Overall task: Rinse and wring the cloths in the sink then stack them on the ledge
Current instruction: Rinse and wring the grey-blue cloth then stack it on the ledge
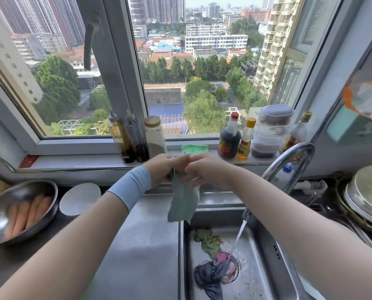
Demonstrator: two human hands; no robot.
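left hand: fingers curled round the top end of the teal cloth, pale blue wristband on the wrist
right hand: touching the left hand, fingers closed on the same top end
teal cloth: hangs limp from both hands, above the sink's far left corner, just near of the ledge
folded green cloth: lies on the ledge behind the hands, between the bottles
sink: holds an olive cloth, a pink cloth and a dark cloth, bunched by the drain
tap: water runs down onto the pink cloth
left counter: steel bowl with sausages, white bowl beside it
right counter: stacked plates
ledge, right: sauce bottles and a jar
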